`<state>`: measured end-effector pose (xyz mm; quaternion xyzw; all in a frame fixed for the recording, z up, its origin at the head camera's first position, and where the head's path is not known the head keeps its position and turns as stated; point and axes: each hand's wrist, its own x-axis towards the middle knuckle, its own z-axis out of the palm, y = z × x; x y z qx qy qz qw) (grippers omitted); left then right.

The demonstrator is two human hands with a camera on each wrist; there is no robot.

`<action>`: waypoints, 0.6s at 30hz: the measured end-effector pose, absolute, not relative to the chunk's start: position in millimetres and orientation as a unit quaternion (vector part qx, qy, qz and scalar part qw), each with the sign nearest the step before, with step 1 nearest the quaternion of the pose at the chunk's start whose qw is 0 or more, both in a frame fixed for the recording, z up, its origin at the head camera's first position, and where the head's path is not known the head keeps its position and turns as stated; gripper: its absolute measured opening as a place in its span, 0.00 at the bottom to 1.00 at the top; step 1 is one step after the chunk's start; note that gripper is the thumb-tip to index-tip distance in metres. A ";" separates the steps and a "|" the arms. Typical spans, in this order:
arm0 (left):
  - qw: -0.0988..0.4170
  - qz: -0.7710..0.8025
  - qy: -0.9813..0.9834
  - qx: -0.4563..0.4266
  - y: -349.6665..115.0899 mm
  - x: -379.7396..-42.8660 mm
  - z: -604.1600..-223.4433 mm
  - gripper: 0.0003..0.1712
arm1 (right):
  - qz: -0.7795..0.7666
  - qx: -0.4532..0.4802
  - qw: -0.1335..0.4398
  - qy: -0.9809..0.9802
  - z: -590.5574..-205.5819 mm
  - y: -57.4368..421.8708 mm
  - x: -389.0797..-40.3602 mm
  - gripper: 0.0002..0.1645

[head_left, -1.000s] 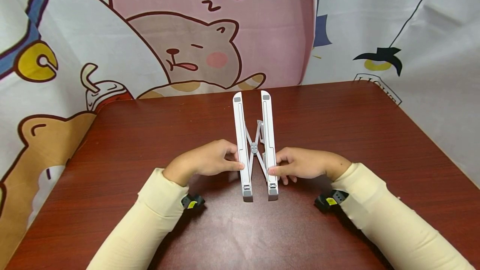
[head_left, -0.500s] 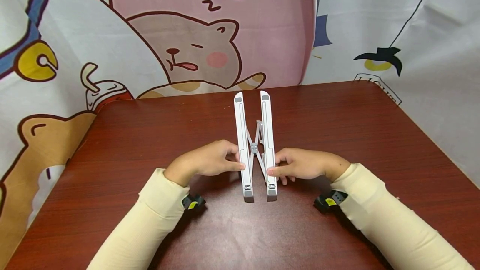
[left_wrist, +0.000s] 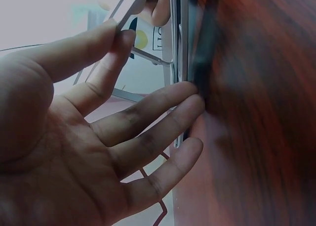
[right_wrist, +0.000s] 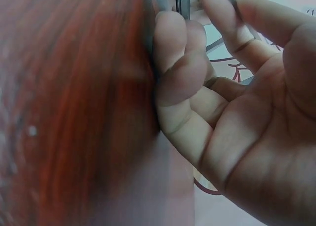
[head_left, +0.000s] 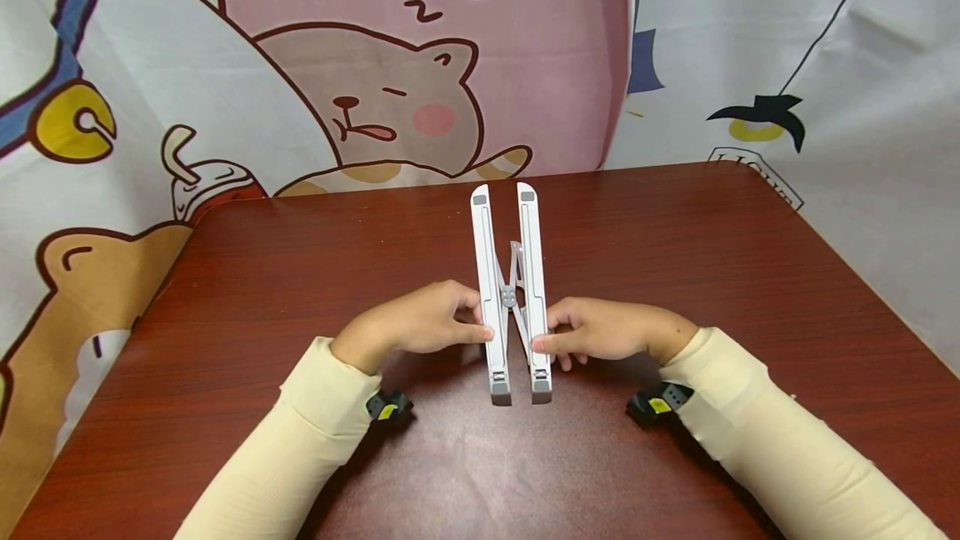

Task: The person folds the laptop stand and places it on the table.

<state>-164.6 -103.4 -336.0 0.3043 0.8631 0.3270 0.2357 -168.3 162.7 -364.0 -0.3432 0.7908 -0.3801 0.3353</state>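
A white folding laptop stand point(head_left: 530, 273) stands at the middle of the table, its two long rails slightly apart and joined by a grey crossed hinge point(head_left: 507, 297). My left hand point(head_left: 420, 319) pinches the left rail near its front part, thumb on top. In the left wrist view, thumb and index finger point(left_wrist: 111, 63) hold the upper bar, while the other fingers reach the lower bar. Opposite, my right hand point(head_left: 611, 327) pinches the right rail with its thumb on top. The right wrist view shows its lower fingers point(right_wrist: 182, 82) curled close to the tabletop.
The stand rests on a dark red-brown wooden table point(head_left: 480, 473). Behind it hangs a cloth with cartoon bears point(head_left: 375, 107). A small black camera point(head_left: 390, 407) is strapped at the left wrist, and another black camera point(head_left: 658, 402) at the right.
Both hands have moved slightly toward each other, bringing the two rails closer together. The crossed arms between them have folded narrower.
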 end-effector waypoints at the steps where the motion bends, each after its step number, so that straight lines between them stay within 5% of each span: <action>1: 0.237 0.327 0.863 0.303 -103.1 -164.6 -335.8 0.08 | -0.381 -0.342 0.335 0.791 -363.9 162.3 -168.1 0.16; 18: 0.228 0.330 0.861 0.312 -100.6 -163.1 -335.4 0.08 | -0.383 -0.338 0.338 0.791 -363.3 157.6 -166.3 0.14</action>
